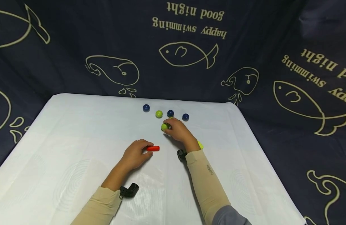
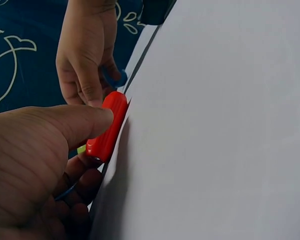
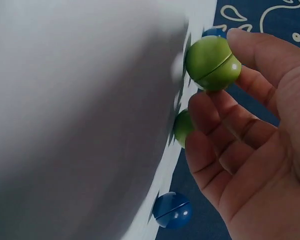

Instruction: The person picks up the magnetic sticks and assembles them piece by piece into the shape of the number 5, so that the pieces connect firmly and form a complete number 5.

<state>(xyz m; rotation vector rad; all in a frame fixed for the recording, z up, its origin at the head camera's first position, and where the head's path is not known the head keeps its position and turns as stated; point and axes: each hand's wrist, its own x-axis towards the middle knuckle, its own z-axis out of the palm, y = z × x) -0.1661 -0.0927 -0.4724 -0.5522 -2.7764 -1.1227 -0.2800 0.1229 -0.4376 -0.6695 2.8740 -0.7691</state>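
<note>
Pinching a red piece (image 1: 154, 148), the left hand (image 1: 135, 154) sits nearer and left in the head view; the right hand (image 1: 177, 129), farther right, pinches a green ball (image 1: 164, 127), three blue balls (image 1: 146, 108) beyond. In the left wrist view, the left thumb (image 2: 84, 125) presses the red piece. In the right wrist view, the right thumb (image 3: 255, 52) touches the green ball.

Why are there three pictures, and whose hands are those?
No robot here! You see one person's left hand and right hand. The big picture comes from a camera on the person's head, looking forward and down. The other two come from small wrist cameras, one on each arm, so things look close and tilted. The left hand pinches a small red piece. The right hand holds a shiny green ball. On the white table lie three blue balls and at least one more green one.
</note>
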